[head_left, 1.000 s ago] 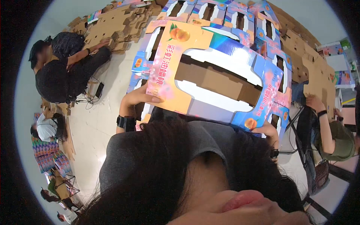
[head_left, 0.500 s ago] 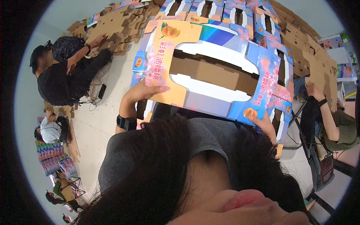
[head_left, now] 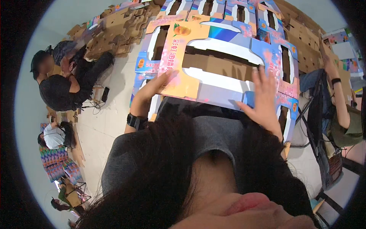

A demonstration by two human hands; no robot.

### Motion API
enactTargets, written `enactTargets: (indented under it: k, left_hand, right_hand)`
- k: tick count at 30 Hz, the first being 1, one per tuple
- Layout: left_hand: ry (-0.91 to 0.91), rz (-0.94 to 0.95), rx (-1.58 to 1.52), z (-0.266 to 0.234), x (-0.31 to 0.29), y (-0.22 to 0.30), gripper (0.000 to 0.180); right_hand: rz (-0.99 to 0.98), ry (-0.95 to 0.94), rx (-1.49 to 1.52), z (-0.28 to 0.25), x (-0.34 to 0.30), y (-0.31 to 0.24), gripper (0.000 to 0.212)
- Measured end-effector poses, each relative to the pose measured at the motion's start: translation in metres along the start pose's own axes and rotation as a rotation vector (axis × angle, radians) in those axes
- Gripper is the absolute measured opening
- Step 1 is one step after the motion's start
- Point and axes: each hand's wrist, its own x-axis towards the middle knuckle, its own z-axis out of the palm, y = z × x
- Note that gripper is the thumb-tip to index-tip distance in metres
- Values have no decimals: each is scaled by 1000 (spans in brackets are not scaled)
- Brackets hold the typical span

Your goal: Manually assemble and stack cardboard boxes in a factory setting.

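In front of my body is a printed cardboard fruit carton (head_left: 183, 89), with an orange left end, a blue right end, pink blossoms and a peach picture. A wide cut-out with white edges opens in its top and shows the brown inside. My left hand (head_left: 153, 89) grips its near left edge, thumb on the orange panel and the other fingers mostly hidden. On the blue right end lies my right hand (head_left: 264, 101), flat with fingers spread, the fingertips reaching the rim of the cut-out.
Several similar printed cartons (head_left: 207, 8) stand in rows beyond and beside this one. Flattened brown cardboard (head_left: 114, 32) is piled at the far left, more (head_left: 301, 42) at the right. One person (head_left: 59, 89) sits at the left; another person's arm (head_left: 337, 95) reaches in at the right.
My right hand has moved from the carton's near right corner up onto its top, fingers now spread. The carton has shifted slightly right, and my left hand went with it.
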Motion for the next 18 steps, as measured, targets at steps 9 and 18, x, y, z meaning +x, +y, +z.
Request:
enactTargets:
  k: [9, 18]
  left_hand:
    - [205, 562, 674, 3, -4, 5, 61]
    - [-6, 1144, 1267, 89, -20, 55, 77]
  right_hand:
    - [-81, -54, 25, 27, 14, -19, 105]
    - [-89, -124, 36, 29, 19, -20, 114]
